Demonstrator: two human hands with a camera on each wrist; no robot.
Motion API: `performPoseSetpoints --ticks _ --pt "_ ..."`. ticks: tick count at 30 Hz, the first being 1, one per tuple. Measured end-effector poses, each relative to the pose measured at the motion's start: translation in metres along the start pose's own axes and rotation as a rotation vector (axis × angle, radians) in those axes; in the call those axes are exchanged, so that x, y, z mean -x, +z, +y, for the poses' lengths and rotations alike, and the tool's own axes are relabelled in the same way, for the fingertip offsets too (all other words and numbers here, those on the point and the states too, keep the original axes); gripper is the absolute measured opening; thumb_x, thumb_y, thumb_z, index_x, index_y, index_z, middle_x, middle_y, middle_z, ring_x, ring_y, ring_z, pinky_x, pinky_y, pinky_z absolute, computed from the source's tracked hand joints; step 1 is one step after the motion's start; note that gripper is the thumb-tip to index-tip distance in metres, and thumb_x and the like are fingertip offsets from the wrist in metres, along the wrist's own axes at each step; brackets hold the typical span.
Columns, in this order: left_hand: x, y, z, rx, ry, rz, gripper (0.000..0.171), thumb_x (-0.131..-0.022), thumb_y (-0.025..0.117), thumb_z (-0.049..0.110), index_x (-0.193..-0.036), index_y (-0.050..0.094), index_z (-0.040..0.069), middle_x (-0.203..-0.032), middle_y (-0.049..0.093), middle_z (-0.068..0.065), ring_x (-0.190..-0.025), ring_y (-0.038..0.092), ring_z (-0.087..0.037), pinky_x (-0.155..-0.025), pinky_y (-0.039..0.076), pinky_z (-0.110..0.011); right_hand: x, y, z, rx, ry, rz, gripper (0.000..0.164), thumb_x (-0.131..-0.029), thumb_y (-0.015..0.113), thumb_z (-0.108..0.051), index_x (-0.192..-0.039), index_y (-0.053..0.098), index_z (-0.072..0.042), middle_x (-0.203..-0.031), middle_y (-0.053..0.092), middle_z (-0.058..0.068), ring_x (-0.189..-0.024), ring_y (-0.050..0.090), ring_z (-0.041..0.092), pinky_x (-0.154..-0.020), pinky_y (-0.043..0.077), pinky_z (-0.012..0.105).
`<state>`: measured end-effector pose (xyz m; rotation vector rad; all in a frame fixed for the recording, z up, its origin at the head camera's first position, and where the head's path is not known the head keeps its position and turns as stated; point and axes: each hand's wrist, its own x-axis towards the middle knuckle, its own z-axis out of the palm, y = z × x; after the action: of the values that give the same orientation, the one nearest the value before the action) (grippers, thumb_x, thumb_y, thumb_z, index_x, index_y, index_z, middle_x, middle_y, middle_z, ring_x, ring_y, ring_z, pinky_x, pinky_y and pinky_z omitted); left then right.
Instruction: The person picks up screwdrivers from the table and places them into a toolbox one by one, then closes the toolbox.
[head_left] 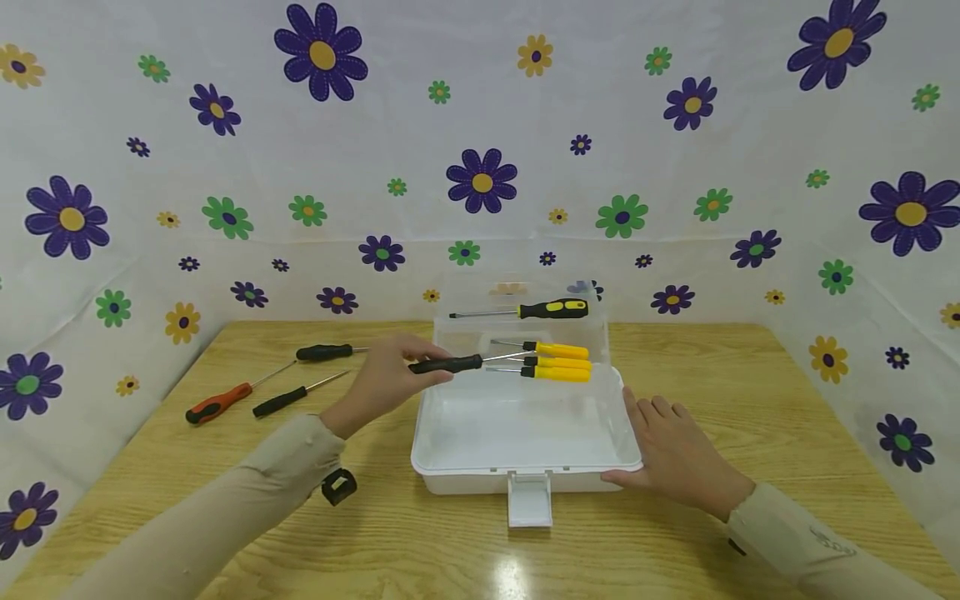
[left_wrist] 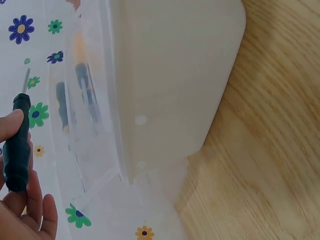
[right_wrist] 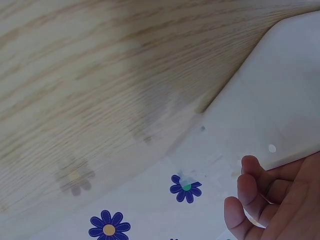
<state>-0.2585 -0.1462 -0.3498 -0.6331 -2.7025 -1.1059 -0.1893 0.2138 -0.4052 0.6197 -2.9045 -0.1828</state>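
Observation:
My left hand [head_left: 390,375] grips a black-handled screwdriver [head_left: 448,364] by its handle, above the left rim of a white toolbox [head_left: 525,479]. Its shaft points right, over the box. In the left wrist view the fingers and thumb hold the same dark handle [left_wrist: 19,145]. At the box's front right corner is my right hand [head_left: 675,454], thumb along the front and fingers against the side wall. Several screwdrivers lie at the raised clear lid [head_left: 465,292]: a black-and-yellow one [head_left: 553,309] and yellow-handled ones [head_left: 562,375] below it.
Left of the box, on the wooden table [head_left: 420,550], lie an orange-and-black screwdriver [head_left: 220,403], a black screwdriver [head_left: 281,402] and another black one [head_left: 324,352] partly behind my left hand. The box's white latch [head_left: 529,504] hangs down in front. A flowered cloth [head_left: 390,150] surrounds the table.

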Motion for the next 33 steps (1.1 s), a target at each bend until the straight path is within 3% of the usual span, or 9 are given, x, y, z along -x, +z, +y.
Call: performPoseSetpoints --ticks 7,17,25,33 --pt "0.000 0.008 0.008 -0.015 0.011 -0.060 0.020 -0.076 0.078 0.020 -0.094 0.076 0.013 -0.090 0.071 0.000 -0.082 0.060 -0.014 -0.079 0.049 -0.036 -0.001 0.000 0.000 0.004 -0.002 -0.017 0.109 -0.070 0.056 -0.076 -0.140 0.037 0.005 -0.117 0.059 0.019 -0.103 0.054 0.032 -0.091 0.046 0.049" --pt "-0.005 0.017 0.022 -0.026 0.027 -0.166 0.019 -0.073 0.080 0.020 -0.091 0.076 0.014 -0.086 0.071 0.001 -0.074 0.056 -0.011 -0.064 0.044 -0.025 -0.002 -0.001 0.001 -0.011 0.003 -0.015 0.109 -0.070 0.057 -0.076 -0.140 0.037 0.005 -0.118 0.059 0.019 -0.105 0.054 0.033 -0.091 0.046 0.050" --pt "-0.009 0.026 0.033 -0.101 0.099 -0.230 0.017 -0.074 0.079 0.021 -0.089 0.077 0.014 -0.086 0.073 0.003 -0.071 0.053 -0.008 -0.064 0.041 -0.023 -0.002 -0.002 0.001 -0.010 0.004 -0.022 0.109 -0.070 0.056 -0.076 -0.140 0.037 0.005 -0.120 0.058 0.020 -0.107 0.054 0.034 -0.093 0.045 0.051" --pt "-0.011 0.035 0.045 -0.172 0.062 -0.307 0.017 -0.075 0.079 0.023 -0.089 0.077 0.015 -0.080 0.070 0.005 -0.070 0.051 -0.009 -0.065 0.039 -0.024 0.000 0.000 0.001 -0.016 0.000 -0.015 0.109 -0.070 0.056 -0.076 -0.140 0.038 0.005 -0.119 0.058 0.020 -0.106 0.055 0.034 -0.092 0.046 0.051"
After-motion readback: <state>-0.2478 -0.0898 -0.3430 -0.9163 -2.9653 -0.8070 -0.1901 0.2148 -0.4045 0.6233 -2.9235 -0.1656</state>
